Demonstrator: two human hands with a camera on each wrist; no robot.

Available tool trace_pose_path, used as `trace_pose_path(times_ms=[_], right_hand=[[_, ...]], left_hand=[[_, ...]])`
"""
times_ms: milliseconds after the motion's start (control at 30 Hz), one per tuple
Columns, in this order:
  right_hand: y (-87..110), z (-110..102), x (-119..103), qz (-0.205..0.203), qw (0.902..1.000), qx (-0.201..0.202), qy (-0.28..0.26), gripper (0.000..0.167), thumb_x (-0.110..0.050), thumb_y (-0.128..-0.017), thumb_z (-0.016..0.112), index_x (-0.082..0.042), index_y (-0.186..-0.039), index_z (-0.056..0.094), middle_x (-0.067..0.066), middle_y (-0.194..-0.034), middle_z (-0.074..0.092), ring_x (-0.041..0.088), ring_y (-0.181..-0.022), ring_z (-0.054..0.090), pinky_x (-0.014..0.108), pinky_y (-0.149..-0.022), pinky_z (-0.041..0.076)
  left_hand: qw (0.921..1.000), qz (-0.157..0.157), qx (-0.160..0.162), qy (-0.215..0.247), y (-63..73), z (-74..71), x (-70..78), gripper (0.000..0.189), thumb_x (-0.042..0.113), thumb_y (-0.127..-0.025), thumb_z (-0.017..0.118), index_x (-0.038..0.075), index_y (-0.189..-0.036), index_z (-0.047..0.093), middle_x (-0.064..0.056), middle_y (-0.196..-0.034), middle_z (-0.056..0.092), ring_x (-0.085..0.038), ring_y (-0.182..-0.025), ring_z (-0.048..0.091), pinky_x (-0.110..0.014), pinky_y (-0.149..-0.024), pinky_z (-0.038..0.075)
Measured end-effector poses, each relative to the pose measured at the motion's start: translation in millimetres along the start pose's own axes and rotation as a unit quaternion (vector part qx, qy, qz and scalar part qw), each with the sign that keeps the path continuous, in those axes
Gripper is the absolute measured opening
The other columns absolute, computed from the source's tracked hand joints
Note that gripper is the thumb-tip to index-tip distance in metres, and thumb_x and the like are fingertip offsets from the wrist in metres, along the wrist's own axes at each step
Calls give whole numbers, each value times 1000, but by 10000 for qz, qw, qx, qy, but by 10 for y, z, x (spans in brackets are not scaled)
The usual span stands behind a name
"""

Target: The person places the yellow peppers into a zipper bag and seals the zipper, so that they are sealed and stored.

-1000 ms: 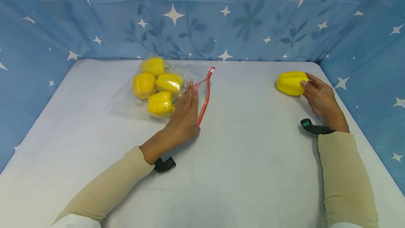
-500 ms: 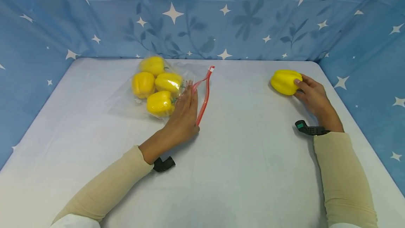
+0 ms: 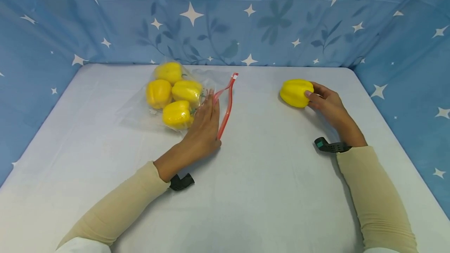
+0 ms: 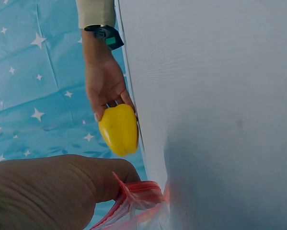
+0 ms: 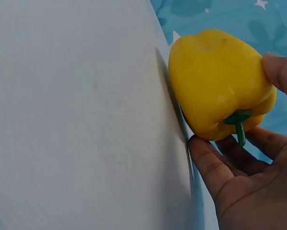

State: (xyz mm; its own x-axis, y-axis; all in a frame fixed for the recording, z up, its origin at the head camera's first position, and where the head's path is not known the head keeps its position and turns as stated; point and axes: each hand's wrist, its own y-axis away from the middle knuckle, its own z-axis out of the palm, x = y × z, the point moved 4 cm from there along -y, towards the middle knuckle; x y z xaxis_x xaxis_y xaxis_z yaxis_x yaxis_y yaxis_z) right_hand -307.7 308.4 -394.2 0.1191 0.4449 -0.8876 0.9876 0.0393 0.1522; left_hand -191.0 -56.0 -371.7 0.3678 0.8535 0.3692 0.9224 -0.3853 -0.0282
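Observation:
Left of centre on the table lies a clear zip bag (image 3: 137, 114) with a red closure strip (image 3: 226, 116) and several yellow bell peppers (image 3: 177, 115) inside. My left hand (image 3: 200, 130) holds the bag at its mouth, the fingers extended along it. In the left wrist view the thumb (image 4: 109, 177) lies against the red zip edge (image 4: 145, 191); the other fingers are hidden. On the right side, my right hand (image 3: 330, 106) grips one more yellow bell pepper (image 3: 297, 93) between thumb and fingers, low over the table. Its green stem (image 5: 240, 129) points toward the palm.
A white-covered table (image 3: 260, 190) stretches under both hands. Blue curtain cloth (image 3: 225, 26) with white stars hangs along the back and both sides. Each wrist wears a black camera mount, seen beside the left wrist (image 3: 181, 182) and right wrist (image 3: 332, 145).
My right hand has moved left with the yellow bell pepper, bringing it nearer the bag. The left hand and the bag have stayed in place.

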Motion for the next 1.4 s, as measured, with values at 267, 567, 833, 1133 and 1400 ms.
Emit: trace_pose_path(times_ms=[267, 567, 833, 1133, 1400], right_hand=[[40, 213, -132, -365, 9988, -157, 297, 78, -52, -91, 61, -16, -153, 31, 9, -148, 38, 22, -120, 48, 16, -89, 46], [80, 464, -292, -503, 9969, -555, 248, 71, -44, -91, 65, -20, -152, 36, 3, -148, 40, 22, -127, 47, 30, -98, 43], [166, 762, -436, -742, 9924, -985, -45, 68, -36, -90, 71, -16, -148, 41, 6, -142, 46, 23, -123, 50, 26, -96, 46], [282, 1079, -517, -1075, 9798, -1629, -441, 58, -24, -91, 69, -11, -144, 47, 8, -139, 50, 24, -119, 54, 25, -91, 48], [365, 1328, -626, -1243, 9723, -1940, -399, 60, -26, -91, 71, -10, -144, 46, 6, -139, 51, 25, -119, 54, 31, -93, 49]], left_hand=[[10000, 24, 27, 11, -7, 3, 2, 112, 10, -79, 77, 0, -153, -6, -4, -152, -37, -17, -142, -26, -41, -116, -3], [10000, 42, 65, -8, -7, 3, -1, 112, 9, -79, 75, 0, -153, -8, -5, -153, -37, -18, -142, -24, -41, -116, -4], [10000, 22, 71, -38, -2, -3, -2, 112, 9, -79, 75, 0, -153, -8, -4, -152, -37, -19, -143, -23, -41, -116, -4], [10000, 33, 40, -23, 4, -3, 4, 114, 10, -79, 76, 1, -153, -10, -3, -152, -38, -18, -143, -24, -41, -116, -4], [10000, 57, 38, 42, 10, 2, -5, 113, 10, -80, 76, 2, -153, -10, -2, -152, -38, -18, -142, -24, -41, -116, -4]])
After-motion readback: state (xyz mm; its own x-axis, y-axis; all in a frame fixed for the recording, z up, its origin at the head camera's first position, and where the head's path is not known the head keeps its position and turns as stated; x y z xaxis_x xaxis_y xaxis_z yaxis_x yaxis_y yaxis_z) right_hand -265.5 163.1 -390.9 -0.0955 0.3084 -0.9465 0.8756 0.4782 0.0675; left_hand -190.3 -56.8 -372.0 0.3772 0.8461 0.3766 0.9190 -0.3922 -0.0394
